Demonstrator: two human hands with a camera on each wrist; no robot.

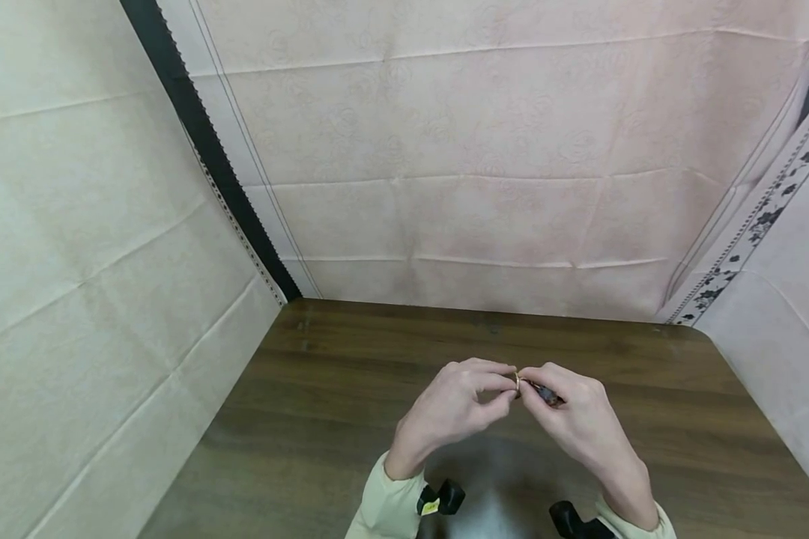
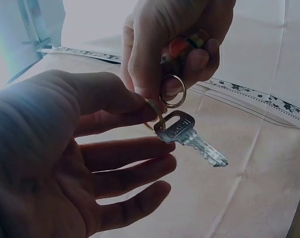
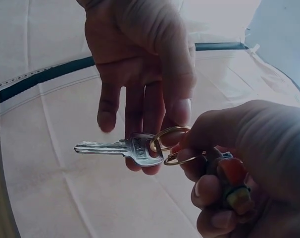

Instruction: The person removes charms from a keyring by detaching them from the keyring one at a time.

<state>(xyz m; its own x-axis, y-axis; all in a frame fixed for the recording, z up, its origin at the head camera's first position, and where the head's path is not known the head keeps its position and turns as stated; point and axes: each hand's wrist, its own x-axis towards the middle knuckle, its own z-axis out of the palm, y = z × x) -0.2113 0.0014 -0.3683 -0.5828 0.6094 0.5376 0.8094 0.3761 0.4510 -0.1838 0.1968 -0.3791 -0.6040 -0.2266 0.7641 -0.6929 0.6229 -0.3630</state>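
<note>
Head view: cloth wall [image 1: 445,150] at 12 o'clock, wooden surface [image 1: 297,419] towards 6.
Left hand [image 1: 452,404]: near 5 o'clock, apparently steadying the gold ring [image 3: 162,132]; thumb and forefinger pinch it, other fingers spread.
Right hand [image 1: 580,415]: near 4 o'clock, probably bracing opposite; thumb and forefinger meet at the rings, other fingers curled round the charm [image 3: 232,171].
Key [image 2: 192,139]: hung on the gold ring, tip towards 4 o'clock in the left wrist view.
Second ring [image 2: 175,106]: beside the charm; linkage unclear.
</note>
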